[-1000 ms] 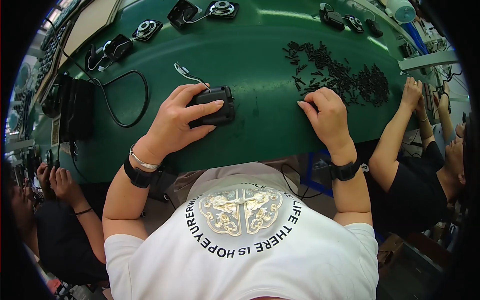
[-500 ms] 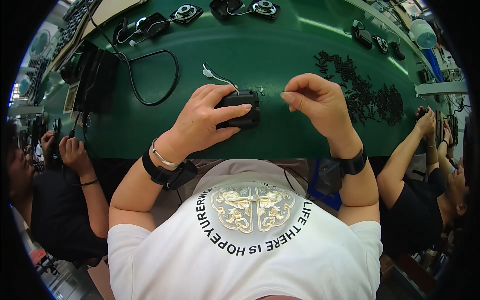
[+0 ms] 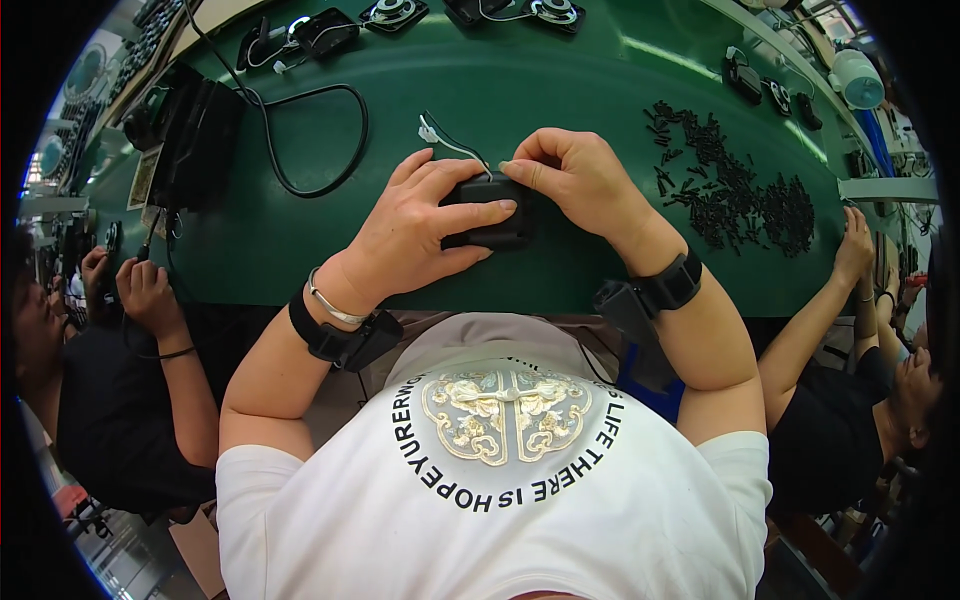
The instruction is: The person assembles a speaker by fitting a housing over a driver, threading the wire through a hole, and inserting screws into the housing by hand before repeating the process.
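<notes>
A black plastic box [image 3: 510, 230] with rounded corners lies on the green table in front of me. From its far side runs a black and white wire pair ending in a white connector [image 3: 428, 132]. My left hand [image 3: 405, 225] grips the box from the left, its thumb and index finger lying across the top. At the far right corner of the box, my right hand [image 3: 585, 185] has thumb and index finger pinched together. Whatever those fingertips hold is too small or hidden to make out.
Small black rod-like pieces [image 3: 740, 195] are scattered at the right. Speaker units [image 3: 395, 12] with wires line the far edge. A black cable [image 3: 368, 130] loops on the left beside a dark device [image 3: 195, 140]. Co-workers sit on both sides, with one hand [image 3: 855, 240] near the right edge.
My right hand has moved left from beside the box to its far right corner, still pinched. My left hand keeps its hold on the box. The view has shifted slightly.
</notes>
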The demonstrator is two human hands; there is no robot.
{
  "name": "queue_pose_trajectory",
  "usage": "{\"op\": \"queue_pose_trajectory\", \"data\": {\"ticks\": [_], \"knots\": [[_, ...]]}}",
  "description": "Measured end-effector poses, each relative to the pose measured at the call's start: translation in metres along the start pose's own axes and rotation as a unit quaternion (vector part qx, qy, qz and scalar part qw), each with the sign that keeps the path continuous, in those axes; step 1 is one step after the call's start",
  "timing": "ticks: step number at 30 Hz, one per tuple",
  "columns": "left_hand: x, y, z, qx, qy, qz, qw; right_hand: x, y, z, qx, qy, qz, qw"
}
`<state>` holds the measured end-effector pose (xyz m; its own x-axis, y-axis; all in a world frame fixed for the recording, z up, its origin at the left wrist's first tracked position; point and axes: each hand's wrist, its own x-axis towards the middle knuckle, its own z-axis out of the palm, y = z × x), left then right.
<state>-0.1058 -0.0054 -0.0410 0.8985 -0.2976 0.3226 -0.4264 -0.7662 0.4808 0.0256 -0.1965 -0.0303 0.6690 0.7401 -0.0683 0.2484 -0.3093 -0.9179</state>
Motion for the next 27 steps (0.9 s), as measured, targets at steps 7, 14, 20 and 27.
{"op": "queue_pose_trajectory", "data": {"ticks": [7, 14, 20, 27], "knots": [[0.004, 0.004, -0.003, -0.001, -0.018, -0.007, 1.000, -0.014, -0.008, 0.005, -0.127, 0.079, -0.053, 0.987], [0.000, 0.002, -0.004, -0.013, -0.009, -0.022, 1.000, -0.084, 0.025, -0.077, -0.191, 0.162, -0.031, 0.968], [-0.001, -0.002, -0.006, -0.006, -0.006, -0.010, 1.000, -0.100, 0.035, -0.087, -0.327, 0.152, -0.029, 0.932], [-0.003, -0.004, -0.001, -0.002, 0.001, -0.007, 1.000, -0.092, 0.025, -0.064, -0.328, 0.122, -0.046, 0.935]]}}
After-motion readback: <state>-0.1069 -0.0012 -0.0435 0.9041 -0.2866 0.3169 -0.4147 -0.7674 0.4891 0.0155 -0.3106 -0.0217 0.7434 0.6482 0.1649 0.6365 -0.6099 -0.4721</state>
